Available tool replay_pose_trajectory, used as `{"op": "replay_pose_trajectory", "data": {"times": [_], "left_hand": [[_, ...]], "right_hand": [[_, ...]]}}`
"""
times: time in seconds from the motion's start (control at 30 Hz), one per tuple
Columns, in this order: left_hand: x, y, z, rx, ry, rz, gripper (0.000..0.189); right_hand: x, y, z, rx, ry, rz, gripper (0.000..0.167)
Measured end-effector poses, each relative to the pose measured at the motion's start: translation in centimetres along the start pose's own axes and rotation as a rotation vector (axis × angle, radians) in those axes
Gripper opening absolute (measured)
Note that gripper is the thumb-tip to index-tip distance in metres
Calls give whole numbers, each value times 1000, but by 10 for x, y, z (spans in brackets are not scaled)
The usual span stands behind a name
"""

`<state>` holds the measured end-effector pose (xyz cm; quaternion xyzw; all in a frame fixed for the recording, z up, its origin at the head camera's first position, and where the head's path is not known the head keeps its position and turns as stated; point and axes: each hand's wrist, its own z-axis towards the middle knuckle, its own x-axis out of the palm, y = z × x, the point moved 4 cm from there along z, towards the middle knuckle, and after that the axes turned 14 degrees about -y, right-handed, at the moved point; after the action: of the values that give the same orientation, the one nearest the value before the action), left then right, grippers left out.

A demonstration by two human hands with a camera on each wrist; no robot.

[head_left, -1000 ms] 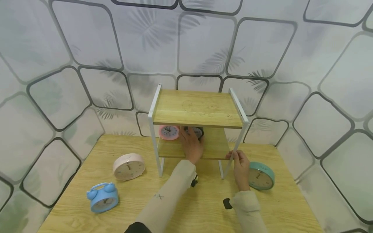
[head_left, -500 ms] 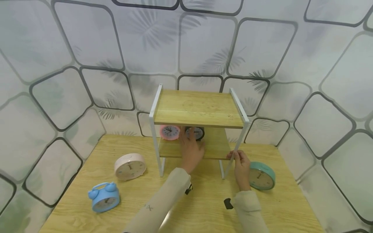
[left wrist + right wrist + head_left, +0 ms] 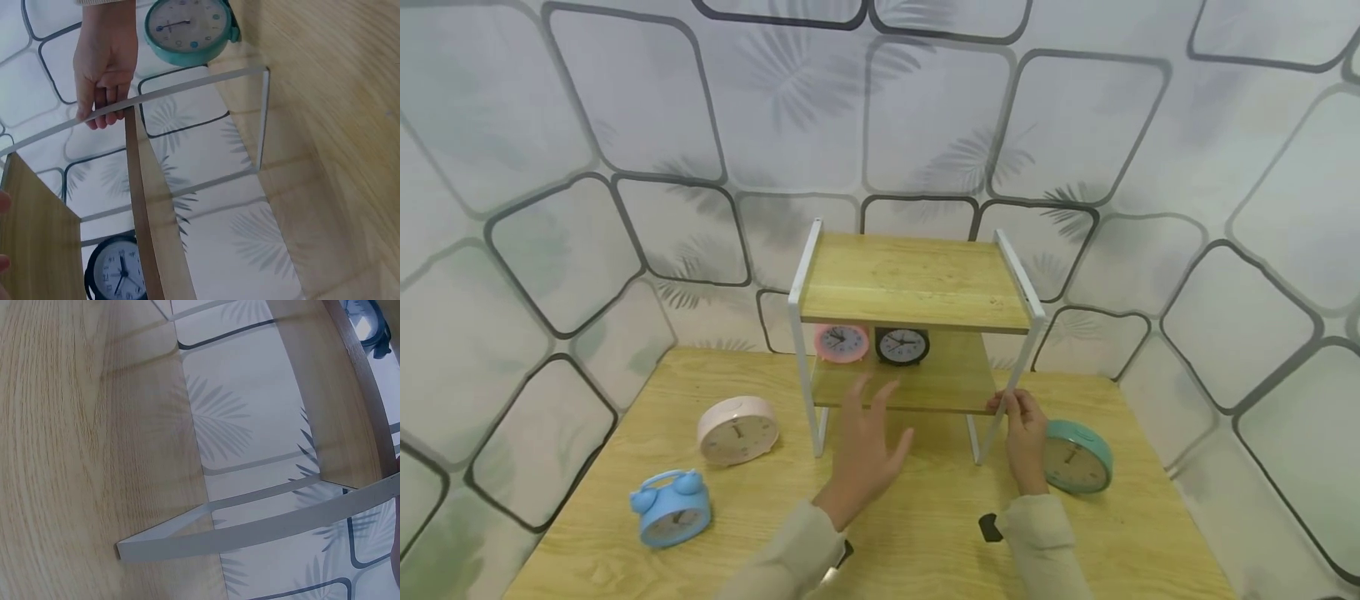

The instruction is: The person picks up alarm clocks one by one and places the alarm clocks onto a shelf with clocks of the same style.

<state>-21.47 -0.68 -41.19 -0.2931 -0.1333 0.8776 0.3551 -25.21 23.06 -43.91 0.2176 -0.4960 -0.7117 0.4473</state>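
Observation:
My left hand [image 3: 863, 454] is in front of the two-tier shelf [image 3: 917, 283], its fingers spread and holding nothing. Behind it, on the lower board, a round black alarm clock [image 3: 902, 346] stands beside a pink alarm clock [image 3: 842, 342], both dials facing forward. The right hand [image 3: 1024, 437] grips the shelf's white right front leg where it meets the lower board. In the left wrist view, that hand's fingers [image 3: 111, 115] curl around the metal leg, and the black clock's dial shows below. The right wrist view shows mostly the leg frame [image 3: 250, 528].
A teal clock [image 3: 1077, 457] stands just right of my right hand. On the left of the wooden table [image 3: 925, 542] are a pale pink round clock [image 3: 737, 431] and a blue twin-bell alarm clock [image 3: 672, 508]. Patterned wall covering rises close behind the shelf.
My left hand has let go of the black clock and drawn back toward me, out of the shelf, uncovering the clock's dial. The right hand has stayed on the leg.

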Motion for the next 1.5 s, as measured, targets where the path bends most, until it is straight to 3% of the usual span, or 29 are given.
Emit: {"op": "replay_pose_trajectory", "data": {"times": [0.17,0.3,0.63,0.77,0.87,0.97,1.27,1.5], "left_hand": [[-22,10,-13,100,-27,79,66],[-39,22,-17,152,-88,137,66],[-76,54,-19,179,-435,142,58],[-89,68,-20,127,-475,151,62],[-98,81,-24,74,-456,172,65],[-108,96,-29,6,-395,213,68],[-148,140,-46,-139,-135,296,78],[-168,163,-60,-271,60,447,85]], "right_hand": [[-5,-15,6,17,-18,-12,28],[-5,-14,7,6,-23,1,30],[-5,-14,9,6,-28,-8,28],[-5,-14,9,0,-25,-15,29],[-5,-14,8,-3,-23,-11,30],[-5,-14,8,4,-20,-9,30],[-2,-2,-3,32,-7,-37,24],[0,10,-5,10,-15,-39,25]]}}
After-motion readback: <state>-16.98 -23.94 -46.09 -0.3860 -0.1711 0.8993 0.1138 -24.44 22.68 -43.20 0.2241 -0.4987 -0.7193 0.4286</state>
